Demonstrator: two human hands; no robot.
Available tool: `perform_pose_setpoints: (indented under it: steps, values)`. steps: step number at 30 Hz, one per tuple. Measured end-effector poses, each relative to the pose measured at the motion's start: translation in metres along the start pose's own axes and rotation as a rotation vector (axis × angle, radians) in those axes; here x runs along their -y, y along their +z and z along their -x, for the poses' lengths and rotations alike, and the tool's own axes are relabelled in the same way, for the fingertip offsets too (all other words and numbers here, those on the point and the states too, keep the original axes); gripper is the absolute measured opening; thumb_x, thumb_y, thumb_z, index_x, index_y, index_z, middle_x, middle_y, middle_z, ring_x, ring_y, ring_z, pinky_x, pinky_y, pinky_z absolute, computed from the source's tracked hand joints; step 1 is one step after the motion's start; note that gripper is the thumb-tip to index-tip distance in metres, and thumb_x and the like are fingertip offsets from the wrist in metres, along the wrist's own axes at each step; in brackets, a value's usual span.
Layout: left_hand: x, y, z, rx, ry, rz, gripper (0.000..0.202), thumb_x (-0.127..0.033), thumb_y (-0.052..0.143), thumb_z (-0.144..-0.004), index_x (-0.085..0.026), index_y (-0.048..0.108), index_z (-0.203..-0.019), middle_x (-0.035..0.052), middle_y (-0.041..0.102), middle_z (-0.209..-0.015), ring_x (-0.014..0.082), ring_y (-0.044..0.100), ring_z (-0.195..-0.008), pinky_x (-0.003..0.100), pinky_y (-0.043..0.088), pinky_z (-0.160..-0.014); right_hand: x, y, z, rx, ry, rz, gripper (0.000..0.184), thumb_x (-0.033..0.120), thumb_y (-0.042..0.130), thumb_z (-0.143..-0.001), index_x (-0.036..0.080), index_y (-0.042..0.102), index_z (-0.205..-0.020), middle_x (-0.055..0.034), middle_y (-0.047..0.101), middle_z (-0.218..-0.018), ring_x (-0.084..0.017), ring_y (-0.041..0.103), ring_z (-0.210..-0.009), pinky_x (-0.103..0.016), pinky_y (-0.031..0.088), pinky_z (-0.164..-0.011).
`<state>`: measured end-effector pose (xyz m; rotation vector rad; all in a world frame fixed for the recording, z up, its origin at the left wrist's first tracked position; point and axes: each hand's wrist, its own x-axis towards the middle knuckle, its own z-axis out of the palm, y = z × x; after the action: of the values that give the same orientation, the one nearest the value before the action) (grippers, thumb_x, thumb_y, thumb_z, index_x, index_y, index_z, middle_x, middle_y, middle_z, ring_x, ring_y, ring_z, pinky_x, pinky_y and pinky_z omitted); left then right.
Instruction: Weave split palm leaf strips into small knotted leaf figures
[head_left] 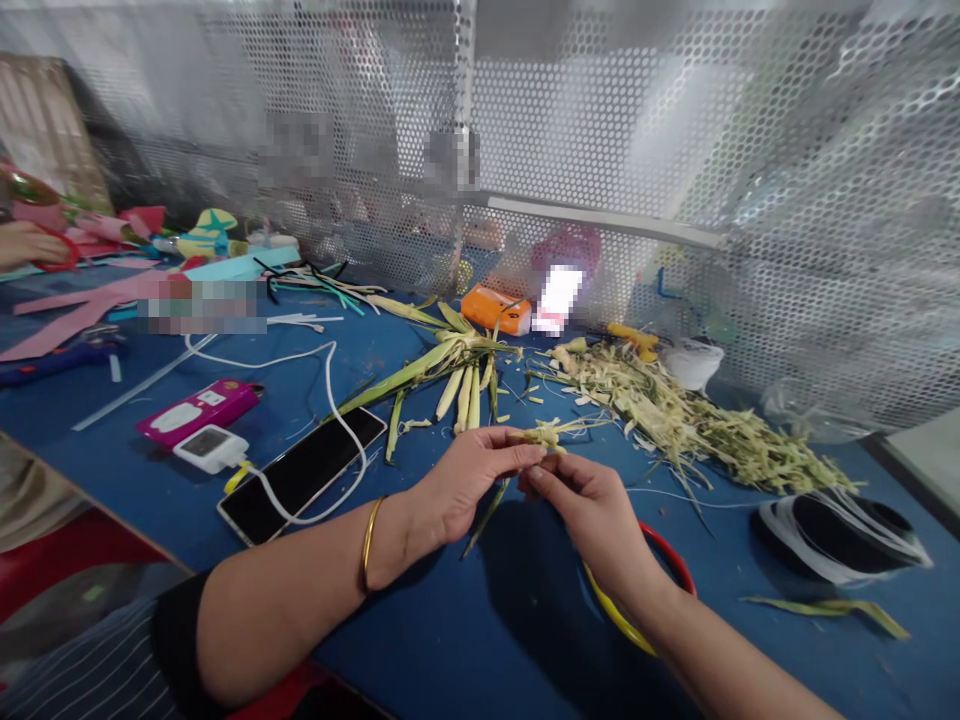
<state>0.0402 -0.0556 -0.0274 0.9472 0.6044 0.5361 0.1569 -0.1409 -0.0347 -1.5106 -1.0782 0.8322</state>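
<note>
Between my two hands, over the middle of the table, is a small knotted piece of pale green leaf (546, 434) with thin frayed ends pointing right. My left hand (480, 470) pinches it between thumb and forefinger. My right hand (581, 490) is closed just below, its fingertips pressed to the lower end of the piece; the fingers partly hide that end. Just beyond lie long green leaf strips (450, 355). To the right is a heap of shredded leaf (675, 415). A red and yellow ring-shaped thing (626, 620) lies partly hidden beneath my right forearm.
A phone (300, 475), white cable (330, 380) and magenta case (201, 410) lie left. An orange packet (495, 309) and lit screen (559, 298) stand at the back mesh. A black spool with white thread (836, 535) sits right. Another person's hand (28, 246) shows far left.
</note>
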Motion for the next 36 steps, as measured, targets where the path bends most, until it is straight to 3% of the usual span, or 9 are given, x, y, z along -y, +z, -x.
perform_pose_setpoints:
  steps: [5,10,12,21,28,36]
  values:
    - [-0.002,-0.003,-0.002,0.001,0.068,0.011,0.017,-0.024,0.079,-0.065,-0.013,0.071,-0.075,0.0035,0.066,-0.073,0.0121,0.057,-0.066,0.028,0.045,-0.069,0.003,-0.006,-0.004,0.025,-0.011,-0.025,0.024,0.039,0.064,-0.078,0.016,0.068,-0.071,-0.0023,0.066,-0.068,-0.016,0.057,-0.069,-0.029,0.044,-0.069]
    - [-0.002,-0.003,-0.001,-0.03,0.061,-0.037,0.021,-0.024,0.079,-0.065,-0.014,0.074,-0.082,0.005,0.071,-0.084,0.0139,0.061,-0.08,0.03,0.043,-0.085,0.007,-0.019,-0.009,-0.204,-0.081,-0.035,0.022,0.04,0.067,-0.077,0.018,0.069,-0.078,-0.0017,0.067,-0.071,-0.016,0.059,-0.07,-0.028,0.047,-0.07]
    - [-0.002,-0.002,0.0,-0.018,0.068,-0.051,0.021,-0.023,0.079,-0.065,-0.014,0.074,-0.083,0.0049,0.071,-0.084,0.014,0.062,-0.081,0.03,0.043,-0.086,0.007,-0.022,-0.01,-0.219,-0.109,-0.033,0.021,0.038,0.069,-0.075,0.019,0.069,-0.083,-0.0022,0.069,-0.076,-0.016,0.061,-0.073,-0.029,0.048,-0.072]
    - [-0.003,0.002,0.002,-0.053,0.105,-0.125,0.012,-0.018,0.08,-0.06,-0.016,0.072,-0.069,0.001,0.068,-0.071,0.0113,0.058,-0.069,0.028,0.044,-0.078,0.012,-0.024,-0.009,-0.175,-0.171,0.13,0.016,0.035,0.067,-0.077,0.02,0.072,-0.076,-0.0032,0.073,-0.078,-0.018,0.065,-0.074,-0.03,0.049,-0.071]
    - [-0.003,0.003,0.003,-0.051,0.115,-0.175,0.011,-0.018,0.08,-0.059,-0.016,0.07,-0.065,0.0012,0.067,-0.069,0.0125,0.057,-0.068,0.029,0.044,-0.075,0.007,-0.024,-0.005,-0.216,-0.336,0.421,0.018,0.031,0.059,-0.085,0.021,0.066,-0.072,-0.0026,0.069,-0.074,-0.018,0.061,-0.07,-0.03,0.045,-0.069]
    - [-0.005,0.001,0.002,-0.048,0.185,-0.202,0.015,-0.029,0.075,-0.071,-0.015,0.071,-0.072,0.0014,0.065,-0.07,0.0108,0.054,-0.068,0.026,0.042,-0.072,0.01,-0.025,-0.005,-0.178,-0.384,0.464,0.018,0.033,0.057,-0.089,0.022,0.067,-0.078,-0.0031,0.07,-0.08,-0.018,0.062,-0.076,-0.03,0.044,-0.072]
